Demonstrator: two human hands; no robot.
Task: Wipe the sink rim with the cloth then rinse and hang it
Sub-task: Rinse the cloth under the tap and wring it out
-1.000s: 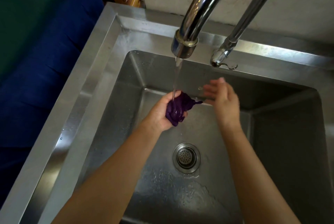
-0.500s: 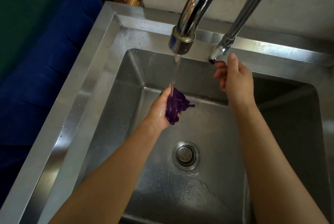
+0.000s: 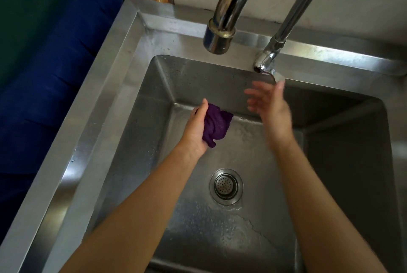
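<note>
My left hand is closed around the purple cloth, bunched into a wad, thumb up along its far side; part of the cloth bulges out to the right of the palm. It is held above the sink basin, toward the far wall of the basin and left of centre, not touching the steel as far as I can tell. My right hand sits apart from the cloth, to its right, grip open, fingers spread and blurred, holding nothing. Its fingertips are just below the tip of the thin spout; contact I cannot tell. The wide faucet hangs over the far rim, its mouth above and slightly behind the cloth; I see no stream from it. Sink rim runs bright along the left and far edges, with droplets near the far-left corner. Drain strainer lies in the basin floor between my forearms, nearer than both hands, wet film and a water line just beyond its near side.
</note>
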